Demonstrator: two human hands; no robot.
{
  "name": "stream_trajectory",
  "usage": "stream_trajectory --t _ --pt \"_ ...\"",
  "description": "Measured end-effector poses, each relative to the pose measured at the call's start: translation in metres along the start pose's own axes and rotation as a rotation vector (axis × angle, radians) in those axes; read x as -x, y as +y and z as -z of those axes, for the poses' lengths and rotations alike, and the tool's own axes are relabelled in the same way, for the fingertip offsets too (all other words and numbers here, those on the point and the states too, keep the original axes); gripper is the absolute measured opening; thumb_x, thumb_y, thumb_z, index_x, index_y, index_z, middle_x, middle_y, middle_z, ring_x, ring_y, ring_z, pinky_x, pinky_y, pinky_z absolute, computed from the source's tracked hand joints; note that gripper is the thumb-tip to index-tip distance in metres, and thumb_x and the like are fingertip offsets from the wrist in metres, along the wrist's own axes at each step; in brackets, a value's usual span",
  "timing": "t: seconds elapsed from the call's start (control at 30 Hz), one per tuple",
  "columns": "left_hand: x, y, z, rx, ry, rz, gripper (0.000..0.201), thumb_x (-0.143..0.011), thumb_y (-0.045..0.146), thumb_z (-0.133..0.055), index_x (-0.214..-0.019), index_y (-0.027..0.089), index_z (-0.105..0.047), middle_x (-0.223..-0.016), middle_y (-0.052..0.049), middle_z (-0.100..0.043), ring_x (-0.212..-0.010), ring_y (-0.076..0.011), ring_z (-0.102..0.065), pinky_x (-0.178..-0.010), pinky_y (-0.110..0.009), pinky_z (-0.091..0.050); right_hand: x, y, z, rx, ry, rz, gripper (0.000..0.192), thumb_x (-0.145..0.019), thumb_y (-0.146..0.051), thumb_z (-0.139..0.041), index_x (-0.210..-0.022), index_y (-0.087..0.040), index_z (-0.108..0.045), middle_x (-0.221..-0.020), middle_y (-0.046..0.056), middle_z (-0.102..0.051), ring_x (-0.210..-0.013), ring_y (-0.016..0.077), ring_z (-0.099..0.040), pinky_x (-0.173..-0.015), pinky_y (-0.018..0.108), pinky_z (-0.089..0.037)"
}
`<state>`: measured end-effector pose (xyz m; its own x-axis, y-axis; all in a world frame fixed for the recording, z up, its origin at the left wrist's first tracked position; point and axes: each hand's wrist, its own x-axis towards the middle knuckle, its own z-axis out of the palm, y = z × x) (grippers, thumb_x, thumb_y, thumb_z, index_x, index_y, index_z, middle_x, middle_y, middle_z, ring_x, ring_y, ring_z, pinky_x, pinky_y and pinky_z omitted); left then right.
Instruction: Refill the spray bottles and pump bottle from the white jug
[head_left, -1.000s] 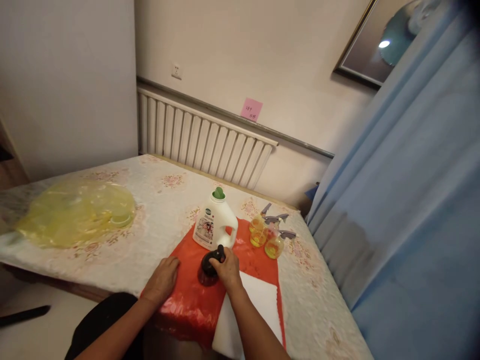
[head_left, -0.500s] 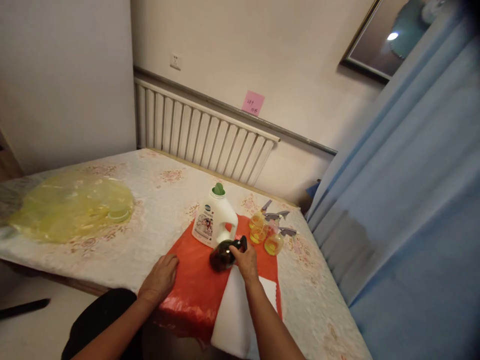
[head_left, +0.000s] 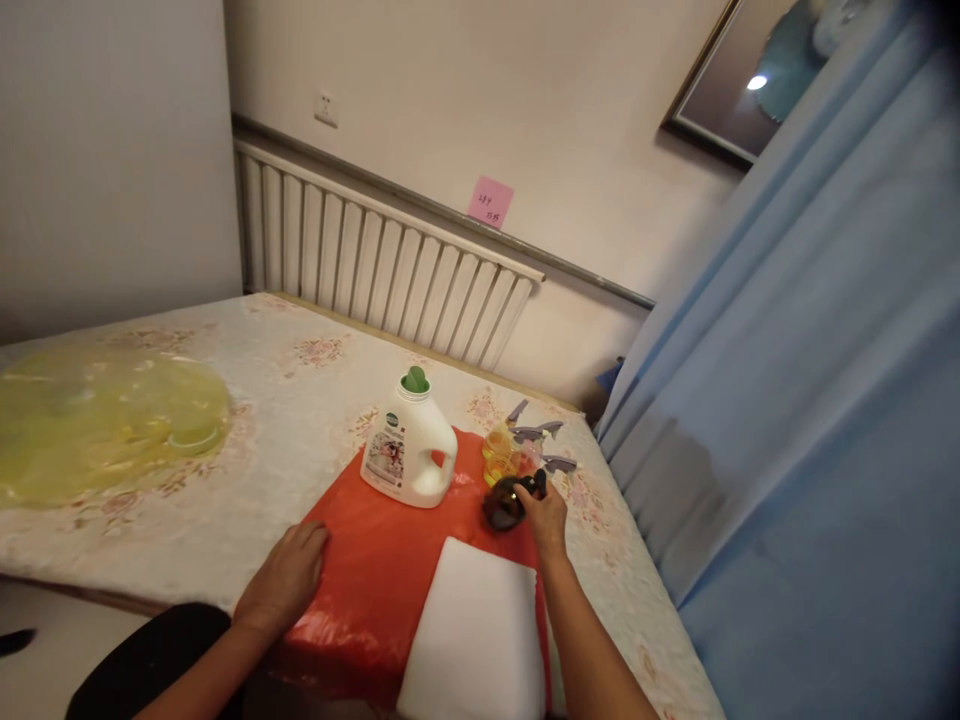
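My right hand point(head_left: 546, 515) grips a dark brown spray bottle point(head_left: 504, 505) by its black spray head, tilted above the right part of a red plastic sheet point(head_left: 375, 560). Just behind it stand several small clear spray bottles point(head_left: 498, 462) with yellow liquid and grey triggers. A white detergent jug point(head_left: 409, 450) with a green top stands upright on the sheet, left of the brown bottle. My left hand point(head_left: 289, 580) rests at the sheet's left edge, fingers loosely curled, nothing visible in them. A white rectangular pad point(head_left: 476, 635) lies between my forearms.
A floral-patterned cover point(head_left: 285, 420) spreads over the table. At the left lies a yellow translucent plastic bag point(head_left: 90, 420) with a round lid-like shape at it. Behind the table are a white radiator point(head_left: 367, 255) and a wall; a blue curtain point(head_left: 795, 380) hangs at the right.
My right hand has carried the brown spray bottle to the right, away from the jug and toward the small spray bottles. The white pad is now less covered. The view has shifted slightly.
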<state>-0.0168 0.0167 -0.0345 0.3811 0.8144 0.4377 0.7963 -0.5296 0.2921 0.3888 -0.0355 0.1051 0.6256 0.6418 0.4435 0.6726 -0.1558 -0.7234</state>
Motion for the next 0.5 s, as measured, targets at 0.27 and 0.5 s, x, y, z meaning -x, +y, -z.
stream_trajectory --t 0.27,0.5 --pt "0.002 -0.007 -0.008 -0.028 -0.018 -0.011 0.031 -0.090 0.016 -0.041 -0.107 0.016 -0.068 -0.118 -0.014 -0.067 -0.110 -0.0289 -0.059 -0.103 -0.045 -0.046 -0.015 0.036 -0.012 0.114 0.021 -0.041 0.033 -0.074 -0.048 -0.071 -0.063 -0.020 -0.056 -0.054 -0.006 -0.052 -0.050 0.0135 -0.047 -0.054 0.026 -0.037" --pt "0.004 -0.008 -0.009 -0.060 -0.019 -0.029 0.031 -0.089 0.013 -0.044 -0.110 0.016 -0.067 -0.118 -0.013 -0.067 -0.111 -0.0279 -0.059 -0.105 -0.043 -0.046 -0.023 0.049 -0.029 0.130 -0.022 -0.044 0.031 -0.080 -0.046 -0.070 -0.071 -0.018 -0.061 -0.061 -0.005 -0.058 -0.054 0.0128 -0.052 -0.058 0.026 -0.042"
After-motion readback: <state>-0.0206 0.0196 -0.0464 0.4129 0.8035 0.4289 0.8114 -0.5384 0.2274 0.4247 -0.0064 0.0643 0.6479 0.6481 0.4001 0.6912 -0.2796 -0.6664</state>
